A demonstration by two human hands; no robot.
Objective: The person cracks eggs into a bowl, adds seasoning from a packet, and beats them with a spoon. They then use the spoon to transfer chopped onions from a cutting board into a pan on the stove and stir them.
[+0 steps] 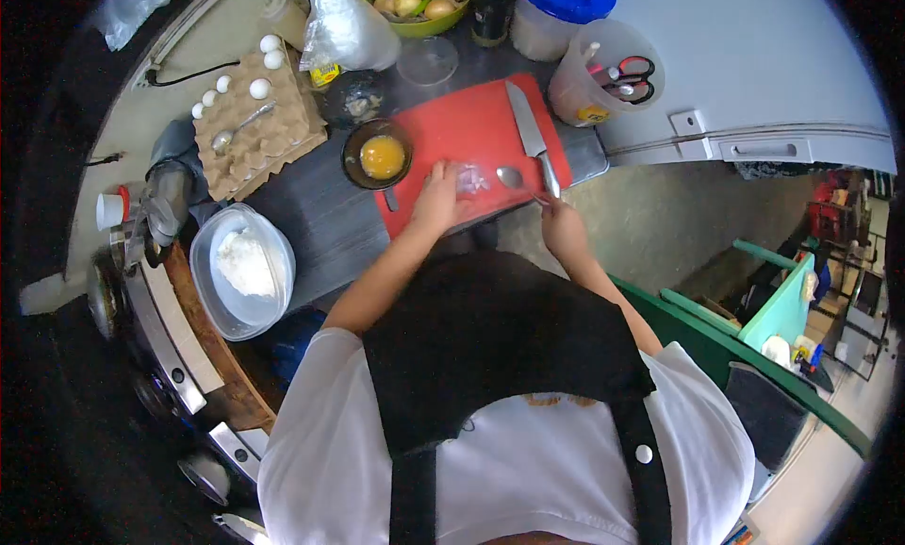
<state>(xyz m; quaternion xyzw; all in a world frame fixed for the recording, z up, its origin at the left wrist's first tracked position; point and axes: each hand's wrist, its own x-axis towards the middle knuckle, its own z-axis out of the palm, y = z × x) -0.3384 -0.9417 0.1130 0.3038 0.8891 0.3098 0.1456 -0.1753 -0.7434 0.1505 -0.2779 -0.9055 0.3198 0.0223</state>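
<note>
My left hand (436,198) is closed at the edge of a small clear packet (472,178) with something whitish in it, on the red cutting board (443,130). The fingers are slightly blurred. In my right hand (564,230) is a metal spoon (510,177), its bowl over the board's near right part. A knife (527,121) lies along the board's right side, its handle close to the spoon. To the left of the board's middle stands a dark bowl (347,158) holding beaten egg (382,156).
An egg carton (273,144) with several eggs and a spoon lies left. Nearer is a clear tub (203,272) of white powder. Behind stand a filled plastic bag (349,31), a green bowl (415,26) of vegetables, a blue-lidded container (542,41) and a utensil bucket (575,78).
</note>
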